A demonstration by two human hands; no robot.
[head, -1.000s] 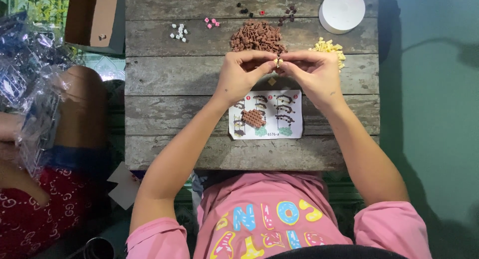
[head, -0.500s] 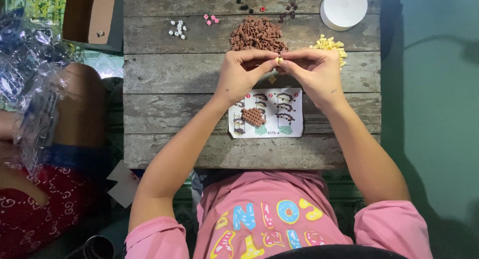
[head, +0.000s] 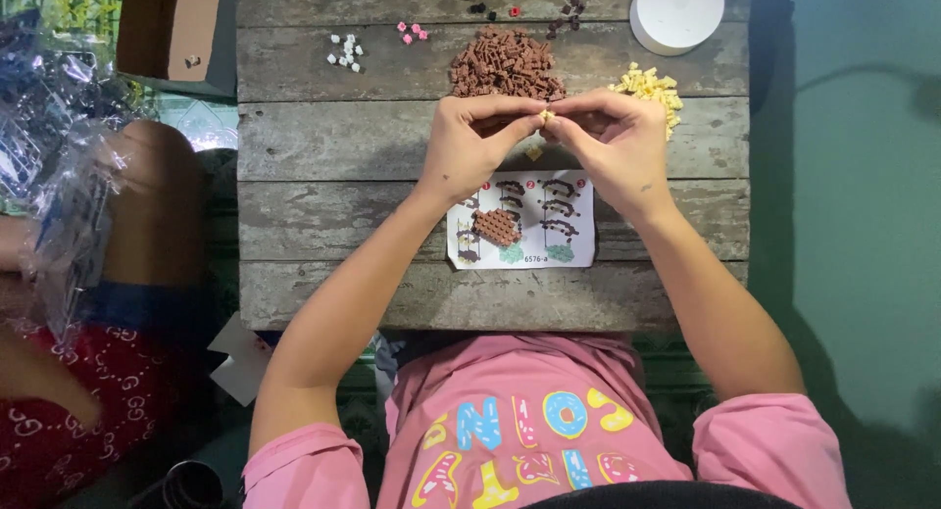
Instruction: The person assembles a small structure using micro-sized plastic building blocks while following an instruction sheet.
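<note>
Pinching perhaps one tiny yellow brick [head: 546, 116], both hands [head: 546, 127] closed, rough plank table [head: 333, 156]

The tiny yellow piece [head: 546, 116] pinched between both hands is too small to make out. The left hand [head: 477, 142] covers the instruction sheet's [head: 522, 221] upper corner. The white round container [head: 676, 11] is cut off by the top edge.

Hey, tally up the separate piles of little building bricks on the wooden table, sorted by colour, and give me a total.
Brown pile: 1
Yellow pile: 1
White cluster: 1
Pink cluster: 1
Dark scattered clusters: 2
Total: 6 groups, plus a small yellow piece pinched between the left hand and right hand.
</note>
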